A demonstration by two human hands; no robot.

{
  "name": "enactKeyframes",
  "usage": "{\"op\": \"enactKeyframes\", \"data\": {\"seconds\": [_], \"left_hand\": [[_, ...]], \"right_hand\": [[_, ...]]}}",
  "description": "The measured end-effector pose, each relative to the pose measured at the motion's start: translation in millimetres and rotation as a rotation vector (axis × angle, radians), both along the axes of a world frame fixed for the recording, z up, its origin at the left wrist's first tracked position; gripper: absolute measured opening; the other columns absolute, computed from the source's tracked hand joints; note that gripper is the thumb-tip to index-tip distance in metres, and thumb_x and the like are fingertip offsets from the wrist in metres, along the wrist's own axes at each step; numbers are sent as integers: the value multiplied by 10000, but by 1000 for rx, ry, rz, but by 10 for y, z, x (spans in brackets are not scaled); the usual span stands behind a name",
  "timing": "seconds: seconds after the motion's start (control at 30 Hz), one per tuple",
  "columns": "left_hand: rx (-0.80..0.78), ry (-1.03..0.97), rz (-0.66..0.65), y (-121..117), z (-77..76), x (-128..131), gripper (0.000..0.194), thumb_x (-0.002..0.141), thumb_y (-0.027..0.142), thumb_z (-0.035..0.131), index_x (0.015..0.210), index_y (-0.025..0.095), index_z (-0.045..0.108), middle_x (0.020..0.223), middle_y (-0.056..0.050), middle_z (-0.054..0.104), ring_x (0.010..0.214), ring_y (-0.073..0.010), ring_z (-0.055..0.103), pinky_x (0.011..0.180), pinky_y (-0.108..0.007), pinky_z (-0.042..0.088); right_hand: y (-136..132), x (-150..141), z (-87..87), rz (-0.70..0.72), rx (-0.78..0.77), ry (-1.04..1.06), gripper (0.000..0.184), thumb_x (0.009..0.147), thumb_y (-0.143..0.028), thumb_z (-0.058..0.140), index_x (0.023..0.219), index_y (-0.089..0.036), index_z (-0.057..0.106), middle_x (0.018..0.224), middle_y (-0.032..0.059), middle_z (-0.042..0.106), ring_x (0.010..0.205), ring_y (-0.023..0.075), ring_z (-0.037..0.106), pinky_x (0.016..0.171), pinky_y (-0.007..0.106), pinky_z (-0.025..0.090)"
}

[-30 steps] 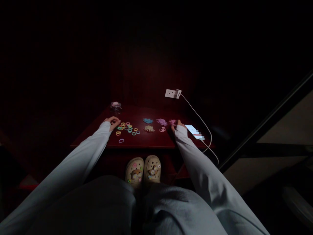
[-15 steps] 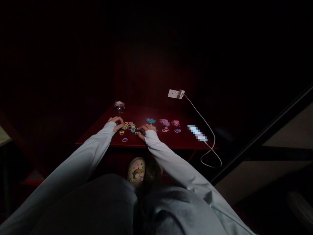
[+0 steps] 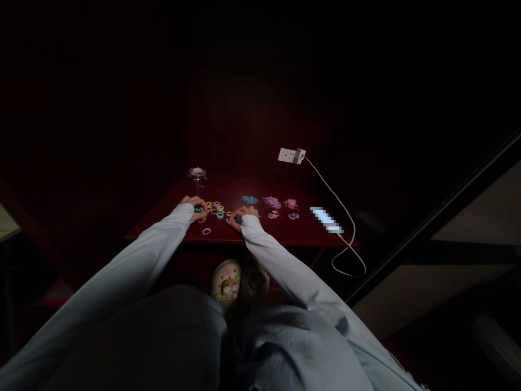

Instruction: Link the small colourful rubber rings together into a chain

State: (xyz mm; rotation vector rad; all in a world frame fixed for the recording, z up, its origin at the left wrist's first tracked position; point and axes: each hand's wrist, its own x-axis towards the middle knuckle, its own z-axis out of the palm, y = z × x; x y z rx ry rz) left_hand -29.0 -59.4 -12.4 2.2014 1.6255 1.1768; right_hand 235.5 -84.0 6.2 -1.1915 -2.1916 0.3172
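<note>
On the dark red table (image 3: 163, 217) lies a loose cluster of yellow, green and pink hair ties (image 3: 215, 208). At its left edge my left hand (image 3: 194, 207) is curled with green hair ties (image 3: 198, 209) between thumb and fingers. My right hand (image 3: 245, 214) is at the cluster's right side, thumb and forefinger pinched on a teal hair tie, mostly covered by the fingers. A yellow hair tie (image 3: 229, 214) lies by those fingertips. Nearer the front edge rests a single purple hair tie (image 3: 207, 231).
Behind my right hand are a blue pile (image 3: 249, 200), a purple pile (image 3: 272, 202) and a pink pile (image 3: 290, 204) of thin bands. Pink ties (image 3: 273, 215) and purple ties (image 3: 293, 216) lie before them. A clear jar (image 3: 197, 175) stands back left; a phone (image 3: 326, 219) charges at right.
My left hand has curled around the green hair ties, which were at its fingertips. My right thumb and forefinger have closed together. The view has shifted slightly.
</note>
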Motion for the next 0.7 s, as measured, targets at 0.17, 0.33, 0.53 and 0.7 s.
{"op": "enactKeyframes", "data": {"seconds": [0.17,0.33,0.53,0.7], "left_hand": [[-5,1,-20,49,-11,-19,120,676,378,700,732,276,731,964,-14,740,951,-249,569,938,-363,438],[-6,-12,-29,59,10,-32,140,694,387,696,752,276,758,973,-27,748,962,-250,592,941,-366,444],[-12,-21,-12,20,60,-20,174,720,409,685,769,292,804,961,-26,766,946,-249,613,952,-371,466],[-17,-33,-7,20,49,-15,184,724,378,675,803,301,822,966,-29,769,950,-261,624,947,-381,480]], "right_hand": [[50,-27,-2,-72,15,73,154,944,-399,767,915,-248,775,1019,35,680,1098,234,514,1009,367,377],[135,-132,46,-90,42,44,200,984,-442,709,927,-259,766,1045,39,677,1111,244,496,989,370,388],[237,-262,74,-99,57,15,239,988,-483,697,936,-262,772,1040,42,656,1105,243,479,982,356,379],[270,-257,21,-72,-3,9,257,948,-523,745,950,-274,805,1045,31,663,1095,230,469,991,352,362]]}}
